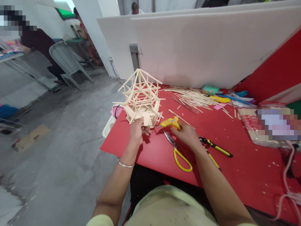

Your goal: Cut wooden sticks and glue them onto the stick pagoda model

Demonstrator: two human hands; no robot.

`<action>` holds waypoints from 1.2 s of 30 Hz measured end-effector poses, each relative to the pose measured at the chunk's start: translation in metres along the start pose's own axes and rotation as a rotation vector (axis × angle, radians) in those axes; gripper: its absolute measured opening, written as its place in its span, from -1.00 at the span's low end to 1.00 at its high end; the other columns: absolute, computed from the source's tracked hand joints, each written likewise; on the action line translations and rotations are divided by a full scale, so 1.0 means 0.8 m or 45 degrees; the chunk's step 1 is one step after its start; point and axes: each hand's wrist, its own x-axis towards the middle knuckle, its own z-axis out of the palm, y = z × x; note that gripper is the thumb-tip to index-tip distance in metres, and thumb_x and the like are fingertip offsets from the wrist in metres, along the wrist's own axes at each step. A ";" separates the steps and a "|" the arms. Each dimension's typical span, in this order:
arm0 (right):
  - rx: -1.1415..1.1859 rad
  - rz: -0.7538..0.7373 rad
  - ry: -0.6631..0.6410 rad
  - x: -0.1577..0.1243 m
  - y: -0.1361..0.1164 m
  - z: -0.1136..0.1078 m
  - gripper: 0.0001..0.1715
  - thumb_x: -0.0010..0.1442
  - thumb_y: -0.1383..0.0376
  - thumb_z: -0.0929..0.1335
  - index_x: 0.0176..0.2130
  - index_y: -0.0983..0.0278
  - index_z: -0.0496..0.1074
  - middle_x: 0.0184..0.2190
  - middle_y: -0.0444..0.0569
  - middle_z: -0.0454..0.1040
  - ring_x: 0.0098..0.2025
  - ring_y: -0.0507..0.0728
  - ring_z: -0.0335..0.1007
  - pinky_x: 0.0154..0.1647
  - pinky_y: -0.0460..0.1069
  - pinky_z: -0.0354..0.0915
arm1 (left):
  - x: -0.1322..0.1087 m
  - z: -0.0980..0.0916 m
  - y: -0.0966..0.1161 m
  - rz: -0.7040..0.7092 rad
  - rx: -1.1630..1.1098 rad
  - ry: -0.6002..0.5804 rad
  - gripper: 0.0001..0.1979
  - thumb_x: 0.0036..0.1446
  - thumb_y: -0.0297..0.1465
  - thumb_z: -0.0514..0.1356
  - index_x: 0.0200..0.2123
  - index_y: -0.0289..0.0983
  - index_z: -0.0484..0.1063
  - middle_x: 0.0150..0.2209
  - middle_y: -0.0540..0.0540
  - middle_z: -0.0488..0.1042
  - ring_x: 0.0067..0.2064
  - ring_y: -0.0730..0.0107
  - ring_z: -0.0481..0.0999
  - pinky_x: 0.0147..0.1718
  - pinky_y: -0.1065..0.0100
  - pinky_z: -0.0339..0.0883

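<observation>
A small house built of pale wooden sticks stands at the left corner of the red table. My left hand is closed on its front lower edge, thumb and fingers pinching the stick base. My right hand is wrapped round a yellow glue gun, whose nozzle points left at the base of the stick house, a little apart from it.
Yellow-handled scissors and yellow-black pliers lie by my right hand. Loose sticks are heaped behind, with a ruler and coloured items. White boards wall the back. A grey chair and other people are at the far left.
</observation>
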 end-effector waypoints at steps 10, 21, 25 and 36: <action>-0.048 0.008 -0.005 0.000 0.003 0.001 -0.59 0.15 -0.02 0.28 -0.26 0.22 0.49 -0.44 -0.04 0.50 -0.40 0.11 0.36 -0.44 -0.06 0.00 | 0.000 0.000 0.000 0.001 -0.020 -0.005 -0.58 -0.03 -0.10 0.28 -0.30 -0.36 0.43 -0.51 -0.09 0.54 -0.67 0.44 0.47 -0.76 0.50 0.20; -0.064 0.016 -0.015 -0.002 0.004 0.001 -0.58 0.15 -0.03 0.27 -0.27 0.22 0.48 -0.44 -0.05 0.50 -0.41 0.10 0.36 -0.44 -0.06 0.00 | 0.002 0.001 -0.001 -0.006 -0.034 -0.027 -0.58 -0.01 -0.10 0.28 -0.28 -0.36 0.44 -0.51 -0.09 0.54 -0.66 0.43 0.47 -0.77 0.51 0.21; -0.065 0.013 -0.015 -0.003 0.004 0.001 -0.58 0.15 -0.03 0.28 -0.28 0.23 0.48 -0.43 -0.04 0.50 -0.41 0.10 0.36 -0.44 -0.06 0.00 | 0.001 0.001 0.001 -0.007 -0.015 -0.043 -0.57 0.00 -0.07 0.27 -0.31 -0.36 0.44 -0.51 -0.11 0.55 -0.66 0.43 0.47 -0.77 0.52 0.20; -0.028 0.007 -0.024 -0.006 0.008 0.004 -0.58 0.16 -0.02 0.28 -0.28 0.24 0.49 -0.40 -0.02 0.53 -0.39 0.10 0.37 -0.44 -0.07 0.00 | 0.001 0.006 0.005 -0.013 0.013 0.015 -0.62 -0.04 -0.11 0.29 -0.38 -0.34 0.41 -0.60 -0.06 0.49 -0.68 0.41 0.46 -0.76 0.51 0.17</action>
